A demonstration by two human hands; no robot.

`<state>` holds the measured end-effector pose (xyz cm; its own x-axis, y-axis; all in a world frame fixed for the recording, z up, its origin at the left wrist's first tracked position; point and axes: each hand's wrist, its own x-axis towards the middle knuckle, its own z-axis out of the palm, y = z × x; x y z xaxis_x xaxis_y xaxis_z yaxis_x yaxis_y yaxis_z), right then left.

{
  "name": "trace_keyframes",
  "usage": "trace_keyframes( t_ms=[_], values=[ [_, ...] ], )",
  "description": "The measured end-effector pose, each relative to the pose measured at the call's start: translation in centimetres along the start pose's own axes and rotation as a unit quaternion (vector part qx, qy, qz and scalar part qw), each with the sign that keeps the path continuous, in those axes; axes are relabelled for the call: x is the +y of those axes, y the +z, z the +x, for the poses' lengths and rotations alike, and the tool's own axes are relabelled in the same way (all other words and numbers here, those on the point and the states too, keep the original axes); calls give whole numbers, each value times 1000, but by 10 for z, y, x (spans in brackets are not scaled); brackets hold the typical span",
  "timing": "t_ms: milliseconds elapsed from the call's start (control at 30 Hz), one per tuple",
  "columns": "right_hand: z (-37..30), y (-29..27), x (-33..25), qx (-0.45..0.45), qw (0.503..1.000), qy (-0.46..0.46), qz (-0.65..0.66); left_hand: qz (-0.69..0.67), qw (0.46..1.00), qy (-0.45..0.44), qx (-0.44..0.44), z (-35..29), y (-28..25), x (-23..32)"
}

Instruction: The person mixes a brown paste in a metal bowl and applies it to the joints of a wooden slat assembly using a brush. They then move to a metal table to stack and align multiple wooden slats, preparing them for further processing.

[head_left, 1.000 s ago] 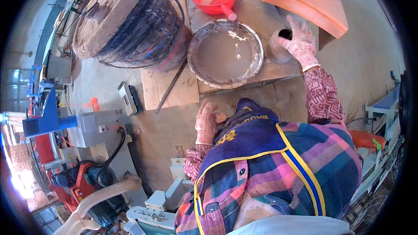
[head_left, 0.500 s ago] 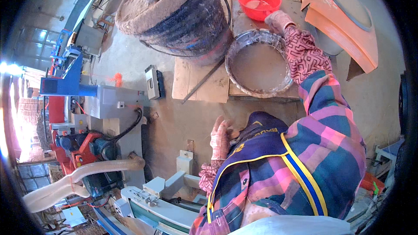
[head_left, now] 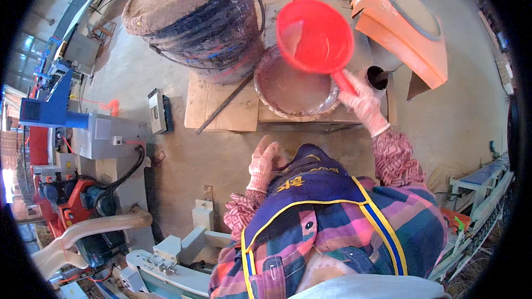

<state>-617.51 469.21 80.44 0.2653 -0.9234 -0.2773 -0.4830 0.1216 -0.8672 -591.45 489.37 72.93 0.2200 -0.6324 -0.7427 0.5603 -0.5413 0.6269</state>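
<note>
My right hand (head_left: pixel 363 102), in a pale knit glove, is closed round the handle of a red plastic dipper (head_left: pixel 318 39). The dipper is lifted and tilted, its bowl over the far right of a round basin (head_left: pixel 269 102) with a crusted rim. Brownish liquid (head_left: pixel 296 88) lies in the basin, and the dipper hides part of it. Wet residue shows inside the dipper. My left hand (head_left: pixel 263 160), also gloved, hangs before my dark blue apron (head_left: pixel 321 182), holding nothing, with its fingers loosely apart.
A large black bucket (head_left: pixel 205 30), caked with brown material, stands left of the basin on a cardboard-covered surface (head_left: pixel 221 108). A thin rod (head_left: pixel 227 102) leans beside it. An orange container (head_left: pixel 402 33) is at the right. Machinery (head_left: pixel 72 188) with a hose stands left.
My right hand has brought the red dipper nearer, from beyond the basin to over it, and tipped it. My left hand stays in front of the apron. The view has shifted rightward.
</note>
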Motion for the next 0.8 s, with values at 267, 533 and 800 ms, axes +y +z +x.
trace_keyframes(
  t_ms=[267,533,800],
  values=[
    [-25,6,62,-38,987,-4,-154,108,991,40,-60,41,12,-32],
    [-6,2,-51,56,965,-238,-92,156,987,35,-7,-6,13,-5],
    [-40,133,-55,-449,871,-96,178,302,940,125,96,-40,17,-21]
  ],
)
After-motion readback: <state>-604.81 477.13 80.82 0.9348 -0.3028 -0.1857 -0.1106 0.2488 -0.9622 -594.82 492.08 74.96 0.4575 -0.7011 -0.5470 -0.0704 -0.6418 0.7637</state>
